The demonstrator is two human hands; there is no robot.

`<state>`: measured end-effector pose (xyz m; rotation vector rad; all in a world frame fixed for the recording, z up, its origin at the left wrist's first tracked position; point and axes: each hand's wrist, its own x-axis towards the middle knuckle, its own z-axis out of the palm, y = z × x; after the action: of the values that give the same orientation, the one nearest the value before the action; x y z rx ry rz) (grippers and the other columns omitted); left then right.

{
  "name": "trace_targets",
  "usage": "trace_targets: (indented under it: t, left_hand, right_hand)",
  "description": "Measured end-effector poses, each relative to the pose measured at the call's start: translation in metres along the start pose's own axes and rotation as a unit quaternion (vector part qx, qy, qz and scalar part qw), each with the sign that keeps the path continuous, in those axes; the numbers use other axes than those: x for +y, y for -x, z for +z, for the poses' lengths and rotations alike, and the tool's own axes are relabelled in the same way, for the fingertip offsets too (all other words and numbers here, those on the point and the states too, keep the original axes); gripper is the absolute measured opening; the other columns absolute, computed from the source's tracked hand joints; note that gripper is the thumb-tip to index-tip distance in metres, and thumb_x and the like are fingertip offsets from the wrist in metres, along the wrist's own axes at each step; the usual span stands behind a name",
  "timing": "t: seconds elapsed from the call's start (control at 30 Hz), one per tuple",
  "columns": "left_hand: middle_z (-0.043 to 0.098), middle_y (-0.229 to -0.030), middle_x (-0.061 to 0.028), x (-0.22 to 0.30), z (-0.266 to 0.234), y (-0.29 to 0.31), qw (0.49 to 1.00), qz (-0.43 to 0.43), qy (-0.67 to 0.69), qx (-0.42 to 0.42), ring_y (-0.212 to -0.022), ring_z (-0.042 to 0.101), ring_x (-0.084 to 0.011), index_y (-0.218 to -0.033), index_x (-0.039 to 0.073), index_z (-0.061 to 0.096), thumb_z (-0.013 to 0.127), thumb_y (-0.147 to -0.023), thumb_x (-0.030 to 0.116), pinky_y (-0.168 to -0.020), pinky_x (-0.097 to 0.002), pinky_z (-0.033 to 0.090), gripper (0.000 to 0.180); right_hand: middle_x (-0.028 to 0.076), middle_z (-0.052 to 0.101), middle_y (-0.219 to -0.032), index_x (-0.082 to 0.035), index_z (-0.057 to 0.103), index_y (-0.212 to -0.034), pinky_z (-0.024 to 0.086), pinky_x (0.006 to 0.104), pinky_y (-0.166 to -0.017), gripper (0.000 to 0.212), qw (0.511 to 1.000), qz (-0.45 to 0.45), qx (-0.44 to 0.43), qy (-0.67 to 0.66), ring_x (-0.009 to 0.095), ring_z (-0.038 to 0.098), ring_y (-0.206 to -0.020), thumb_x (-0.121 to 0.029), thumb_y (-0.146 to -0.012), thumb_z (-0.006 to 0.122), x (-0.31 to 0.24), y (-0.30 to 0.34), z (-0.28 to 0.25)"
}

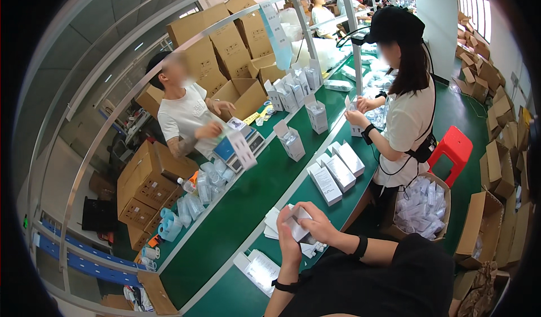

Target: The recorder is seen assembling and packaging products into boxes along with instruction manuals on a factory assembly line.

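Observation:
Both my hands are closed around a small white carton [296, 229] above the near green bench. My left hand [288, 248] grips its left side, and my right hand [319, 227] has its fingers over the right side. The fingers hide much of the carton. Beside my left hand lie flat white cartons [271, 222]. A white carton with a raised flap [260, 269] lies to the left, nearer me. Several white boxes [325, 185] rest in a row on the bench beyond my hands.
Open-topped white cartons [291, 142] stand on the green conveyor belt [242, 207]. A co-worker [408, 114] stands ahead on the right, another [189, 114] across the belt. At right are a cardboard box of clear packs [420, 210] and a red stool [452, 153].

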<state>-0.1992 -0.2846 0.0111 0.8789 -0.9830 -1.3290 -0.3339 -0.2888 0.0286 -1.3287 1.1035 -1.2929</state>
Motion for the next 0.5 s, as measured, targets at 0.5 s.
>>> trace_targets:
  t: [0.5]
  left_hand:
    - [0.049, -0.14, -0.0177, -0.01, -0.011, 0.017, 0.979, 0.024, -0.193, -0.061, -0.136, 0.044, -0.0289, -0.13, 0.0, 0.045, 0.046, -0.084, -0.003, -0.119, -0.0396, 0.029, 0.045]
  right_hand:
    - [0.02, 0.058, -0.127, -0.002, 0.055, -0.131, 0.042, 0.0398, -0.11, 0.054, 1.0, 0.006, 0.002, 0.024, 0.036, 0.056, -0.125, -0.008, -0.077, 0.054, 0.023, 0.02, -0.001]
